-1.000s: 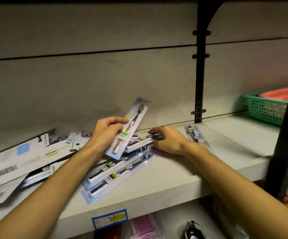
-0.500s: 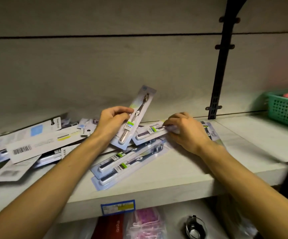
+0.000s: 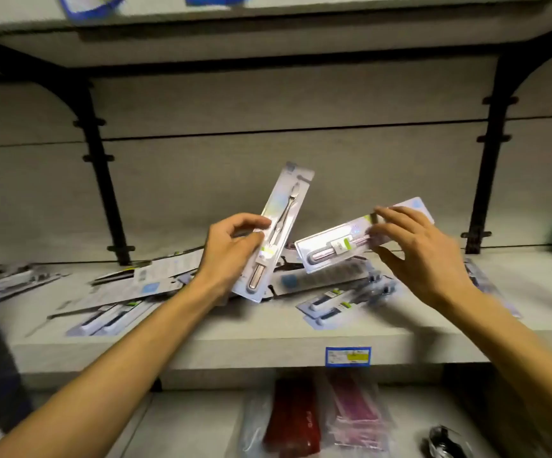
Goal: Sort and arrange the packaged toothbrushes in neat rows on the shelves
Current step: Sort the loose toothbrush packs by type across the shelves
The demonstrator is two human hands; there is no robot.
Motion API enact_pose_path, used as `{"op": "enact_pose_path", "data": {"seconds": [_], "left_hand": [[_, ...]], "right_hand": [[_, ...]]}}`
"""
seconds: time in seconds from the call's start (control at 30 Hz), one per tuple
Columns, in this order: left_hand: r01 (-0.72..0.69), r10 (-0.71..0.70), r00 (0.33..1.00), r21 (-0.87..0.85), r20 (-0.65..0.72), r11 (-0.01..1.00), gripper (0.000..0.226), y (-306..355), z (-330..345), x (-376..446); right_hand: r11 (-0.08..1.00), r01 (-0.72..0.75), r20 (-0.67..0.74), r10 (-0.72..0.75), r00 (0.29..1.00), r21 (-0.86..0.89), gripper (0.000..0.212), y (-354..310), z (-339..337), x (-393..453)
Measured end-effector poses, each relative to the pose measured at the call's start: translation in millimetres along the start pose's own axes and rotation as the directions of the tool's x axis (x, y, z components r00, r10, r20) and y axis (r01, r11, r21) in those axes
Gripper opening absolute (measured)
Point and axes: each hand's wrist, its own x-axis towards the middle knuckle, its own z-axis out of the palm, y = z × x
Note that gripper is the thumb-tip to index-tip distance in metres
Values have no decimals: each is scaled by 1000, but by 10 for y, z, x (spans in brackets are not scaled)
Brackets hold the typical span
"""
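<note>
my left hand point(image 3: 231, 246) pinches one pack point(image 3: 276, 233) between thumb and fingers near its lower half, held above the shelf point(image 3: 268, 345) with its long axis steep, head end up and leaning right toward the back wall. my right hand point(image 3: 413, 256) holds a second pack point(image 3: 360, 239) by its right end, fingers curled over the top edge and thumb under, its long axis near level and rising a little to the right; its free left end sits just beside the first pack's lower half, not clearly touching. to stack them i judge the right pack must turn until its axis matches the left one, and the left hand is the nearer to that meeting point. both are flat cards with a clear glossy blister, slim pale-pink handles, and a green-and-white label band; they look light, stiff and slippery. below, more packs point(image 3: 344, 302) lie loose and crossed on the matte grey shelf, some near the front edge, others point(image 3: 142, 285) heaped toward the left back, some face down. blur hides the fine print.
</note>
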Motion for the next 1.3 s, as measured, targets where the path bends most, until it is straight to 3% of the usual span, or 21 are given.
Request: {"op": "enact_pose_path", "data": {"seconds": [0.27,0.43,0.63,0.73,0.8,0.9,1.07,1.17,1.3], "left_hand": [[-32,40,998,146,-55,989,26,136,-1707,-980],[-38,62,994,251,-87,967,37,136,-2818,-1631],[34,83,952,370,-295,928,32,213,-4148,-2119],[114,40,919,361,-392,925,31,122,-4669,-2249],[194,-18,891,345,-453,918,28,7,-4945,-2232],[329,-152,842,271,-517,904,27,-209,-5275,-2081],[468,-329,782,148,-530,871,20,-455,-5678,-1587],[507,-359,795,210,-488,836,21,-568,-5845,-1145],[491,-343,830,285,-440,823,22,-743,-5942,-578]], "right_hand": [[965,186,-91,-171,981,185,28,-1973,-159,36],[882,365,-145,-336,931,299,26,-3278,-100,137],[681,669,-244,-623,743,296,24,-4669,98,248],[562,762,-226,-736,638,321,25,-5237,285,324],[523,782,-216,-765,606,339,26,-5548,452,413],[541,759,-196,-752,630,363,22,-5895,748,612],[633,611,-62,-669,741,475,22,-6151,1286,928],[700,485,56,-597,800,524,25,-6207,1559,1073],[768,358,97,-475,875,532,26,-6383,1691,1279]]}}
